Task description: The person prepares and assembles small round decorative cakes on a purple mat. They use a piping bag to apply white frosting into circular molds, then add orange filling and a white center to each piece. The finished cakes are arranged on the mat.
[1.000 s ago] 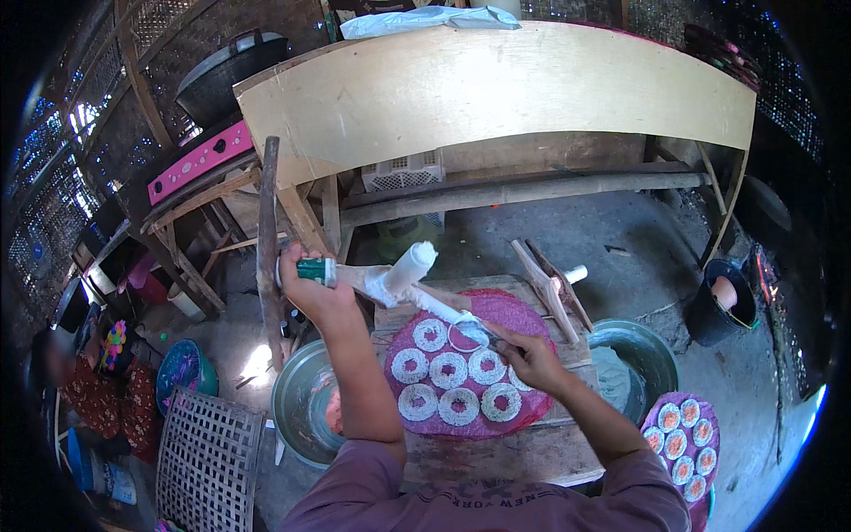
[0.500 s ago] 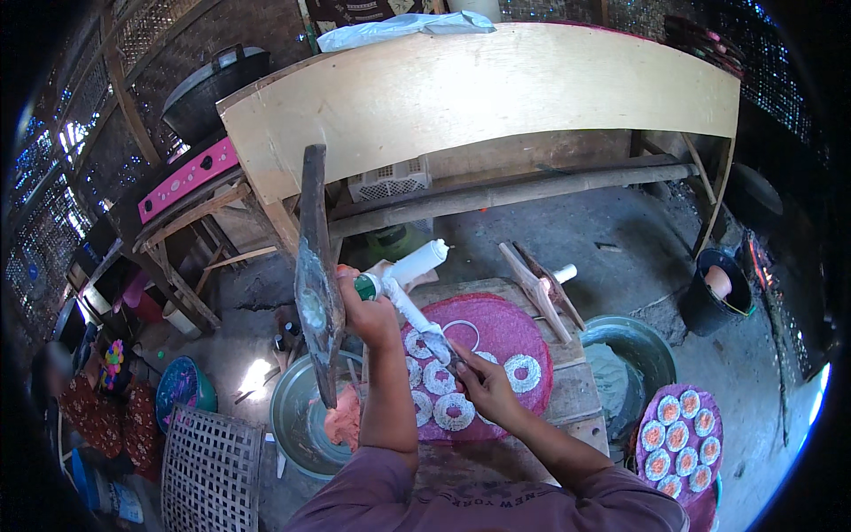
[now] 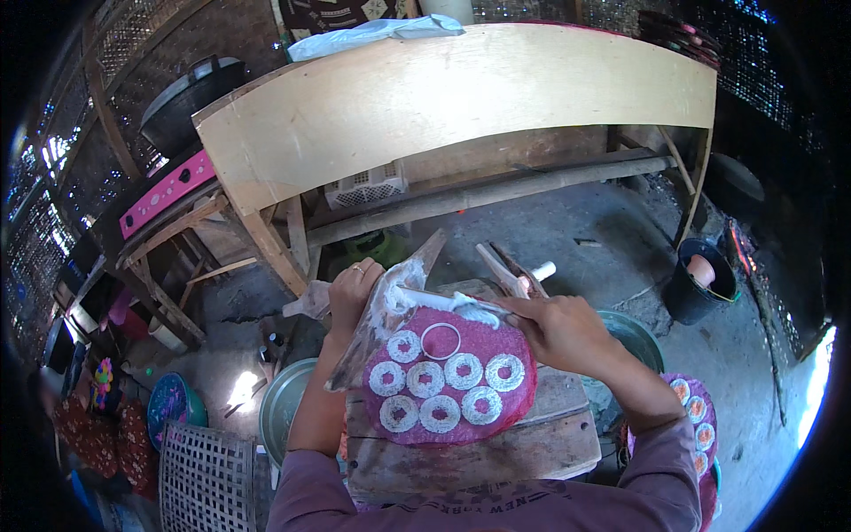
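Observation:
My left hand (image 3: 352,297) is closed on a wooden press (image 3: 379,312), a tilted board-like tool with white paste smeared around its middle. A long white spatula (image 3: 430,299), coated with paste, is gripped by its dark handle in my right hand (image 3: 567,330). Its far end touches the pasty middle of the press, and a lump of paste clings nearer my fingers. Below both hands, a round purple mat (image 3: 514,421) carries several white lacy dough rings (image 3: 439,414). A thin plain white hoop (image 3: 441,340) lies at the mat's upper part.
The mat rests on a low wooden table (image 3: 558,439). Beyond it lies another wooden press (image 3: 503,270) with a white tube. Large basins (image 3: 288,399) flank the table. Filled rings sit on a second purple mat (image 3: 683,426) at right. A long pale bench (image 3: 461,89) spans the back.
My left hand has turned the press over and brought it lower and nearer the mat. My right hand has risen off the mat with the spatula, now held across at the press.

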`<state>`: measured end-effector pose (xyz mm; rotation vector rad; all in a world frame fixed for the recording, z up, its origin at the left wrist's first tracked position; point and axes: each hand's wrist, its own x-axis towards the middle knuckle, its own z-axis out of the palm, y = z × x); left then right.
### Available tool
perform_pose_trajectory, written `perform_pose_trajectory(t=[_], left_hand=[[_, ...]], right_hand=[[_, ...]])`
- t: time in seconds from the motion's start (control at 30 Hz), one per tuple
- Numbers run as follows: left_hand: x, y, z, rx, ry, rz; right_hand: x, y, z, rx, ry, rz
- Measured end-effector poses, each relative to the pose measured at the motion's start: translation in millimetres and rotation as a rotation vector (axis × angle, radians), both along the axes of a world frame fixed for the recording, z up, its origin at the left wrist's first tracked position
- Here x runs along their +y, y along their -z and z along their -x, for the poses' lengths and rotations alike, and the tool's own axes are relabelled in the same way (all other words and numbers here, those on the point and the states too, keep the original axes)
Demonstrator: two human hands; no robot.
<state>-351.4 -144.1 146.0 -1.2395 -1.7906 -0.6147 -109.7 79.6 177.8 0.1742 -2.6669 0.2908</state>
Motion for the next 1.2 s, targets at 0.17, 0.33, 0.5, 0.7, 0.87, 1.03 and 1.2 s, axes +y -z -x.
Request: perform_pose_trajectory(t=[0.17, 0.33, 0.5, 0.7, 0.87, 1.03, 1.2], left_hand=[[13, 10, -16, -0.238, 0.000, 0.184], [-14, 57, 21, -0.543, 0.298, -0.027], [-77, 53, 63, -0.825, -0.345, 0.345], [-93, 18, 14, -0.887, -0.009, -0.727], [-63, -18, -28, -1.178, 1.121, -0.837], [3, 17, -51, -1.704, 1.616, -0.969], [45, 93, -47, -1.951, 1.459, -0.979]], right_hand=[[-25, 3, 8, 0.097, -0.015, -0.507], [-9, 5, -22, 0.001, -0.007, -0.564], [107, 81, -57, -0.407, 0.637, -0.386], [179, 319, -50, -1.238, 0.832, -0.133], [173, 287, -43, -0.938, 0.896, -0.061], [52, 163, -6, -0.410, -0.151, 1.166], [-60, 154, 13, -0.995, -0.870, 2.638]])
